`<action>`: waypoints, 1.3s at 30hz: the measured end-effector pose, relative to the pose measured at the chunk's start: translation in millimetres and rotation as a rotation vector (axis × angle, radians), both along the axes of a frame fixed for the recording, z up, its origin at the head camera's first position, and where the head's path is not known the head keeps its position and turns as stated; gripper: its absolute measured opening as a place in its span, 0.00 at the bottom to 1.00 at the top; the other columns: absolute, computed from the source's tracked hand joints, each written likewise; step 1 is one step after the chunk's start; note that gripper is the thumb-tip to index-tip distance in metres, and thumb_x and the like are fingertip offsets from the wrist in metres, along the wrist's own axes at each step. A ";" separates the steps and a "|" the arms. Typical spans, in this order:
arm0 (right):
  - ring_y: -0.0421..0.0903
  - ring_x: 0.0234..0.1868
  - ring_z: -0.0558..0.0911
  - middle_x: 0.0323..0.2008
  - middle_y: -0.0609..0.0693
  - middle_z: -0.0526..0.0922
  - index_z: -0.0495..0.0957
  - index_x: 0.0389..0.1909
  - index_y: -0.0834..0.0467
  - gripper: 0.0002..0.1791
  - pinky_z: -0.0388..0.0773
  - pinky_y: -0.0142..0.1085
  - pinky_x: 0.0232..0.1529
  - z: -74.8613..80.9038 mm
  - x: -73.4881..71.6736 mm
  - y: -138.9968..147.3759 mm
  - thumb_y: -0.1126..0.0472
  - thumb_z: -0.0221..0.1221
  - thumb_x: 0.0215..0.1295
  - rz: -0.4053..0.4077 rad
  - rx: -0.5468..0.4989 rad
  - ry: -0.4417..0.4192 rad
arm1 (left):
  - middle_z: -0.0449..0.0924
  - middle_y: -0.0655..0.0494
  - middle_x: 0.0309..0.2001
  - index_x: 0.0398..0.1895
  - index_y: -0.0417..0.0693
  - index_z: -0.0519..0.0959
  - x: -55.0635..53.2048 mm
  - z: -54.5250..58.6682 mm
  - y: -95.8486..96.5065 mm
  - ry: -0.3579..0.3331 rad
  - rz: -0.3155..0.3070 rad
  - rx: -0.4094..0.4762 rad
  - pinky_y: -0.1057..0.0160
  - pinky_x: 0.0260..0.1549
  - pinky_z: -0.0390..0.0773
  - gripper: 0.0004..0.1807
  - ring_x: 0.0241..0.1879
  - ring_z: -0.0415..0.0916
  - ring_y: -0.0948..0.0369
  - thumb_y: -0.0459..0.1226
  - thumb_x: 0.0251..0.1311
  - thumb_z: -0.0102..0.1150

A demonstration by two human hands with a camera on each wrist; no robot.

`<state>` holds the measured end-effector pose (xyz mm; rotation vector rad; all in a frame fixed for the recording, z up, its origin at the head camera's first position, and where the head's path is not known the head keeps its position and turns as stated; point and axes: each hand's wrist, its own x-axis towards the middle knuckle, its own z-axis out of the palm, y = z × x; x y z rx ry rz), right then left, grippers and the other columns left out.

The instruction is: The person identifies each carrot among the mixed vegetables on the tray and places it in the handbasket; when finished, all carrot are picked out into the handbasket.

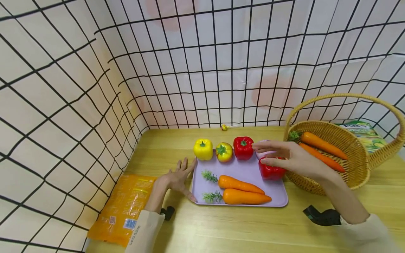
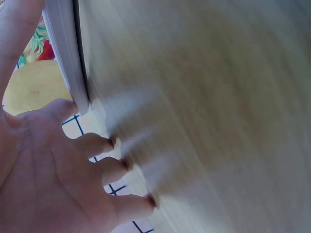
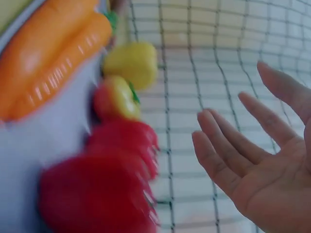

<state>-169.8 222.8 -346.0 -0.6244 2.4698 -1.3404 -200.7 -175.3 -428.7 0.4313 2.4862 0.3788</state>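
tray [image 1: 243, 168] on table [image 1: 227, 228], bearing carrots [image 1: 246, 196]. left hand [image 1: 178, 180] spread, touching tray's left edge, grasping nothing. right hand [image 1: 292, 157] empty, fingers extended, near red pepper [image 1: 269, 172] at tray's right end.

The flat orange plastic packet [image 1: 123, 209] lies left, the oval tan wicker basket [image 1: 303, 183] right, of the rectangular lilac tray [image 1: 235, 169], on which two tapered orange carrots [image 1: 246, 196] lie before the blocky yellow pepper [image 1: 203, 151].

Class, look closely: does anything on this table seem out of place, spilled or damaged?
The lollipop looks out of place: a lone sweet lying behind the peppers, off the tray. No spill or damage shows.
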 end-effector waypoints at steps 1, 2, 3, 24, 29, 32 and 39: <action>0.59 0.67 0.79 0.69 0.52 0.78 0.74 0.71 0.46 0.27 0.83 0.46 0.61 -4.5 -1.3 -8.6 0.51 0.64 0.73 0.018 -0.017 -0.009 | 0.17 0.36 0.82 0.85 0.58 0.28 0.0 -0.2 -0.3 0.000 0.001 0.001 0.25 0.76 0.37 0.80 0.82 0.19 0.37 0.58 0.42 0.83; 0.60 0.68 0.78 0.69 0.53 0.78 0.74 0.70 0.45 0.28 0.82 0.50 0.63 -9.6 -2.7 -17.0 0.50 0.65 0.72 0.032 -0.023 -0.013 | 0.17 0.36 0.82 0.85 0.58 0.28 0.0 -0.4 -0.5 0.000 0.001 0.000 0.26 0.76 0.37 0.80 0.82 0.19 0.37 0.58 0.42 0.83; 0.60 0.68 0.77 0.69 0.52 0.78 0.75 0.70 0.44 0.28 0.80 0.52 0.64 -14.8 -4.2 -25.0 0.49 0.65 0.71 0.041 -0.021 -0.015 | 0.17 0.36 0.82 0.85 0.58 0.28 0.1 -0.6 -0.7 0.001 0.001 -0.001 0.26 0.76 0.37 0.81 0.82 0.19 0.38 0.58 0.41 0.83; 0.62 0.66 0.78 0.63 0.60 0.82 0.77 0.67 0.62 0.26 0.72 0.60 0.70 -89.4 -21.1 -85.0 0.59 0.65 0.71 0.194 -0.076 -0.145 | 0.17 0.38 0.82 0.85 0.60 0.28 0.4 1.2 -0.1 -0.004 0.011 -0.008 0.27 0.77 0.36 0.80 0.82 0.18 0.39 0.57 0.42 0.83; 0.61 0.66 0.79 0.62 0.60 0.83 0.78 0.66 0.62 0.25 0.73 0.61 0.69 -92.1 -21.6 -85.6 0.59 0.64 0.71 0.202 -0.062 -0.134 | 0.17 0.38 0.82 0.85 0.60 0.28 0.0 0.6 0.3 -0.003 0.012 -0.012 0.27 0.77 0.36 0.81 0.82 0.18 0.39 0.57 0.41 0.83; 0.61 0.66 0.79 0.62 0.60 0.84 0.78 0.66 0.61 0.24 0.73 0.61 0.69 -93.1 -22.2 -85.6 0.59 0.64 0.72 0.204 -0.063 -0.133 | 0.17 0.38 0.82 0.85 0.60 0.28 -0.2 0.1 0.3 -0.003 0.012 -0.015 0.27 0.77 0.37 0.80 0.83 0.18 0.39 0.57 0.41 0.83; 0.58 0.63 0.80 0.62 0.57 0.84 0.79 0.65 0.59 0.23 0.77 0.57 0.67 -95.9 -23.5 -85.9 0.61 0.64 0.71 0.221 -0.045 -0.136 | 0.17 0.38 0.83 0.85 0.60 0.29 -1.0 -0.5 0.4 0.000 0.012 -0.017 0.27 0.77 0.36 0.80 0.83 0.19 0.39 0.58 0.41 0.83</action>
